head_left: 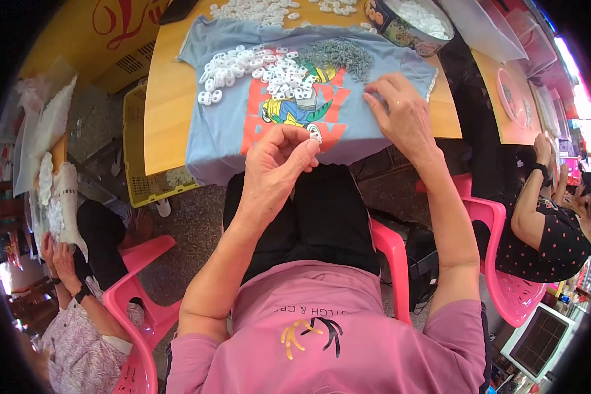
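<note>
My left hand [276, 164] is closed, pinching a small white plastic piece [315, 134] between thumb and fingertips above the near edge of a table. The piece looks like the oval, two-holed white pieces [285, 75] heaped on a light blue printed shirt [217, 134], which is spread over the tabletop. My right hand [402, 113] hovers low over the shirt's right side, fingers curved and thumb apart. Just beyond its fingertips lies a pile of tiny grey parts [340, 58], too small to make out singly. Nothing shows between the right fingers.
A round tin [410, 29] full of white pieces stands at the table's far right. More white pieces [253, 10] lie at the back. A yellow crate [138, 148] sits left of the wooden table [164, 111]. Co-workers on pink chairs [496, 243] sit at both sides.
</note>
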The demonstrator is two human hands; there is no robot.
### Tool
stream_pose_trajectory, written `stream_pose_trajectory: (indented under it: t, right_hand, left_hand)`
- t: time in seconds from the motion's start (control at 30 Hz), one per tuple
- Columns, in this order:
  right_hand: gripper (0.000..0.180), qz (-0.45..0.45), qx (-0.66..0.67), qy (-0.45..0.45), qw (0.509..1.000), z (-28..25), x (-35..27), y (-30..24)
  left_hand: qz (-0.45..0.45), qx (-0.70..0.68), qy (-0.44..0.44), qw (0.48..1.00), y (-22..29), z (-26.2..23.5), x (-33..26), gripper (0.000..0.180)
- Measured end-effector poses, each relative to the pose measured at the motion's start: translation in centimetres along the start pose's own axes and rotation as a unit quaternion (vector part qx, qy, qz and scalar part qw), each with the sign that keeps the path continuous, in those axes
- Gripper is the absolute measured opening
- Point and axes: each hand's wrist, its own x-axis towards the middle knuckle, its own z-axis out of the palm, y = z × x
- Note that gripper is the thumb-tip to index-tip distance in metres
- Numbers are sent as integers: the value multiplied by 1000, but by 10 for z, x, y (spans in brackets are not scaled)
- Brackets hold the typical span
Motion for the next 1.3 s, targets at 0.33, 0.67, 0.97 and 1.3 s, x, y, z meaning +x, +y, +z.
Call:
stream_pose_trajectory:
  t: [0.33, 0.67, 0.97, 1.3]
  right_hand:
    - [11, 11, 3, -16, 1000, -6, 3, 5]
    - [11, -4, -23, -63, 998, 1, 21, 11]
    - [11, -10, -4, -77, 997, 2, 23, 21]
    - [20, 63, 44, -178, 981, -9, 36, 31]
  left_hand:
    - [8, 17, -1, 1000, 4, -6, 0, 14]
    - [14, 31, -4, 999, 5, -6, 0, 15]
    - [21, 21, 1, 1000, 6, -6, 0, 16]
    - [26, 29, 1, 999, 8, -9, 1, 16]
